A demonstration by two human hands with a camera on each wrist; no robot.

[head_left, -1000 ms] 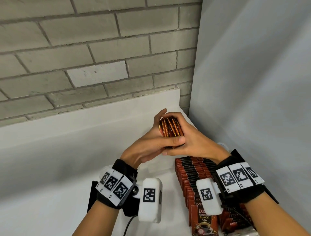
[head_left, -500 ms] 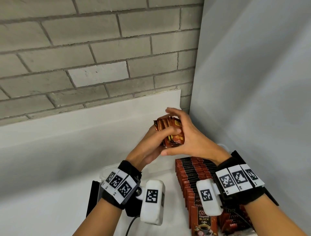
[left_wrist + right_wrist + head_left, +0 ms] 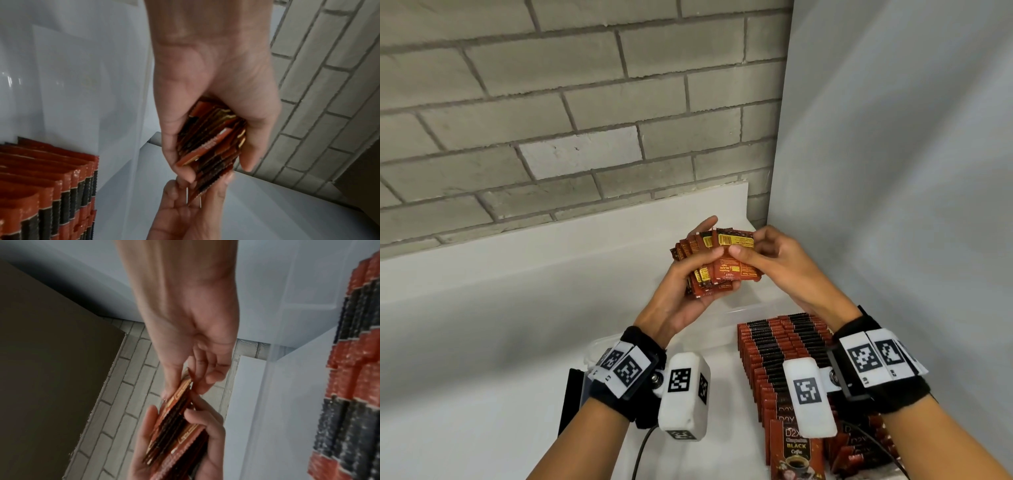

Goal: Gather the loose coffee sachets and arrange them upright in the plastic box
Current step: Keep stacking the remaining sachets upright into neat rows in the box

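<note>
The coffee sachets (image 3: pixel 707 263) sit fanned in our left hand (image 3: pixel 688 291), fingers curled round the bundle, held up in the air above the plastic box (image 3: pixel 743 310). Our right hand (image 3: pixel 774 263) pinches the front sachet of the fan between thumb and fingertips. Below, rows of sachets (image 3: pixel 784 346) stand upright in the box, near the grey panel (image 3: pixel 893 171) and brick wall (image 3: pixel 551 102).

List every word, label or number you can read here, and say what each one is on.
"D2X", "BLACK", "Coffee": front upright sachet in the plastic box.
Yellow label print on the sachet bundle held by the left hand and right hand: too small.
Wristband markers: patterns, no words.
</note>
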